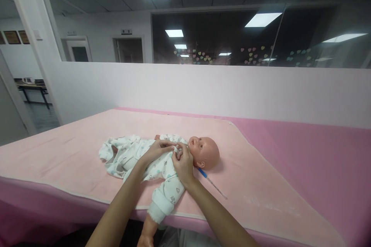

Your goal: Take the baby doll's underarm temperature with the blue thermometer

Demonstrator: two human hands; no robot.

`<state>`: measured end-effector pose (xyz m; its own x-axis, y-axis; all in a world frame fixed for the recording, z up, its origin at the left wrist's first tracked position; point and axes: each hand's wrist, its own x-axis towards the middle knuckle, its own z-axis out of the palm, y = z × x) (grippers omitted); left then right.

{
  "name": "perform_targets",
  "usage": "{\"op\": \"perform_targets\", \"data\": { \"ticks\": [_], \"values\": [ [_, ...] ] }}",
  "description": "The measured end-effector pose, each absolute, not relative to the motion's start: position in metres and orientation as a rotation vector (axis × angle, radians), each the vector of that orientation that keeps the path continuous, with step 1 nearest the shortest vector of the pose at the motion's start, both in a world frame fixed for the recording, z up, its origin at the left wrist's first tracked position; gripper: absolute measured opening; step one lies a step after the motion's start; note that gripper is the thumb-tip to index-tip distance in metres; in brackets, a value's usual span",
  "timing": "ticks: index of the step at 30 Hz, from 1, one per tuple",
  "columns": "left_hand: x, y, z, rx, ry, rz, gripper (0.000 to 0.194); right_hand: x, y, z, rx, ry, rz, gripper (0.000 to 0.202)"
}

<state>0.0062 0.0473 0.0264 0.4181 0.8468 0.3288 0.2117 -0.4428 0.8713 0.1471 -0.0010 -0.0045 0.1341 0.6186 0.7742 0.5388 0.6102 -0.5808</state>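
grip: left hand (159, 149) and right hand (183, 159) pinching printed clothing (166, 166) at doll's (206, 152) chest | blue-ended stick (211, 181) beside head

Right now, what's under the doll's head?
The pale pink sheet shows all around the doll's head, and a thin stick with a blue end lies next to it. Whatever is right underneath can't be seen, because the head covers it.

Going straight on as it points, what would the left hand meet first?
The left hand would likely meet the outfit's bunched cloth first, then the right hand; depth is unclear.
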Motion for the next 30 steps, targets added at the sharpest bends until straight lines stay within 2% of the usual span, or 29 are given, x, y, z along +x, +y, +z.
{"op": "perform_targets", "data": {
  "ticks": [6,13,20,30],
  "values": [
    [0.006,0.049,0.025,1.866,0.934,1.073,0.035,0.146,-0.003,-0.001,-0.98,-1.468,0.197,0.03],
    [0.007,0.047,0.027,1.863,0.902,1.072,0.032,0.148,-0.004,-0.001,-0.941,-1.483,0.223,0.011],
    [0.008,0.042,0.031,1.916,0.781,0.956,0.033,0.147,0.0,-0.005,-0.936,-1.439,0.272,0.004],
    [0.009,0.037,0.033,1.832,0.749,0.966,0.035,0.144,0.002,-0.006,-0.967,-1.346,0.225,0.025]
  ]
}}
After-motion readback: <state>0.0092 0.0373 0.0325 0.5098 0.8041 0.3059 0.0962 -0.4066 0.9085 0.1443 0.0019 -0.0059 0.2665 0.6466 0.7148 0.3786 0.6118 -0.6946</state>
